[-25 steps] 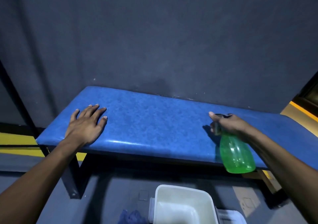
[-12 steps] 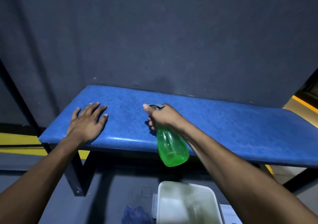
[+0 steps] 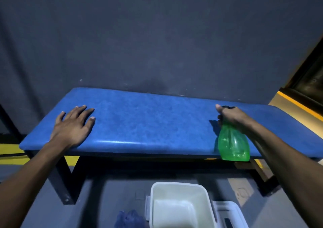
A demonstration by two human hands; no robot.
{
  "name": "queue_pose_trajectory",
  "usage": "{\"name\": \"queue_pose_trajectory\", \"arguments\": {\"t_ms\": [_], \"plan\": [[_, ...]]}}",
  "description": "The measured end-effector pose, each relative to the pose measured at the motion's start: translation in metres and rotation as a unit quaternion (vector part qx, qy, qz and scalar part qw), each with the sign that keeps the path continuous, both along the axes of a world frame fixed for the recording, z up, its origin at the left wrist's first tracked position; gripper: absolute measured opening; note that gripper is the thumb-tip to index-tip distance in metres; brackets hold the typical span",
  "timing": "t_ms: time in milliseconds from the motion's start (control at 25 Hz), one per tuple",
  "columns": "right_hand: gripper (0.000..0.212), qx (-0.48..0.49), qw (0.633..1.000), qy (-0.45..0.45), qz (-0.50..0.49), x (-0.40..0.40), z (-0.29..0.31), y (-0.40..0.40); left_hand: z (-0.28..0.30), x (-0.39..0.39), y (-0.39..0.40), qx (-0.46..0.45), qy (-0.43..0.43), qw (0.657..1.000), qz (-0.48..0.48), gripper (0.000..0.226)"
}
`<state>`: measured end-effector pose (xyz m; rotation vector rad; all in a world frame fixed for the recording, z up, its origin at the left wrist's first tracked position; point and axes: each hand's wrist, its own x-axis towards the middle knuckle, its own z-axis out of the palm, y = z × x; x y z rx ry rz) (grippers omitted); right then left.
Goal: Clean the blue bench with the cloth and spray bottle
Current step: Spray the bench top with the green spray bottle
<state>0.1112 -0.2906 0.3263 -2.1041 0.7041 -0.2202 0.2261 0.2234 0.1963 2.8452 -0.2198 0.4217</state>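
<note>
The blue padded bench (image 3: pixel 148 126) stretches across the middle of the view against a dark wall. My left hand (image 3: pixel 73 128) lies flat on its left end, fingers spread, holding nothing. My right hand (image 3: pixel 230 116) grips the neck and trigger of a green translucent spray bottle (image 3: pixel 233 144) over the bench's right part, nozzle pointing left; the bottle's body hangs past the front edge. A dark blue cloth (image 3: pixel 130 219) lies crumpled on the floor at the bottom, left of the tub.
A white plastic tub (image 3: pixel 180 189) stands on the grey floor below the bench's front, with a white lid or tray (image 3: pixel 227 213) beside it on the right. Black bench legs (image 3: pixel 64 180) stand at left and right. Yellow floor stripes (image 3: pixel 10 149) run behind the bench.
My right hand has carried the spray bottle from the bench's left-middle back to its right part. My left hand has stayed flat on the left end.
</note>
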Motion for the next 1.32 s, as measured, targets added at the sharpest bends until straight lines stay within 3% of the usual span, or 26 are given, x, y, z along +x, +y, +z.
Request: {"name": "queue_pose_trajectory", "arguments": {"t_ms": [120, 240, 400, 520, 600, 720, 920, 1120, 1240, 1320], "plan": [[0.052, -0.038, 0.998, -0.010, -0.055, -0.021, 0.000, -0.040, -0.002, 0.000, 0.001, 0.005, -0.004, 1.000, 0.002, 0.062], [0.045, -0.009, 0.999, -0.025, -0.041, -0.036, 0.008, -0.044, -0.002, 0.001, 0.001, 0.015, -0.005, 1.000, 0.002, 0.062], [0.042, -0.020, 0.998, 0.020, 0.051, -0.028, 0.006, 0.004, -0.002, 0.004, 0.003, 0.030, 0.011, 0.999, -0.004, 0.066], [0.031, 0.031, 0.991, 0.027, 0.129, -0.016, 0.007, 0.049, 0.000, 0.002, 0.004, 0.031, 0.021, 0.999, -0.002, 0.063], [0.027, 0.072, 0.988, -0.002, 0.137, -0.009, 0.008, 0.074, 0.001, 0.000, 0.004, 0.029, 0.024, 0.999, -0.005, 0.059], [0.030, 0.028, 0.989, 0.008, 0.146, 0.001, 0.006, 0.091, 0.003, 0.000, 0.004, 0.027, 0.032, 0.999, -0.005, 0.056], [0.020, 0.080, 0.979, 0.004, 0.186, 0.006, 0.017, 0.116, 0.005, -0.002, 0.001, 0.028, 0.026, 0.999, -0.003, 0.060], [0.034, 0.040, 0.980, -0.015, 0.192, 0.013, 0.009, 0.161, 0.009, -0.003, 0.000, 0.026, 0.050, 0.998, -0.006, 0.067], [0.028, 0.004, 0.973, -0.033, 0.228, -0.018, -0.009, 0.183, 0.020, -0.002, 0.005, -0.054, 0.093, 0.993, -0.045, 0.050], [0.030, -0.139, 0.951, -0.061, 0.271, -0.048, -0.026, 0.204, 0.033, -0.017, 0.006, -0.238, 0.103, 0.958, -0.118, 0.023]]}}
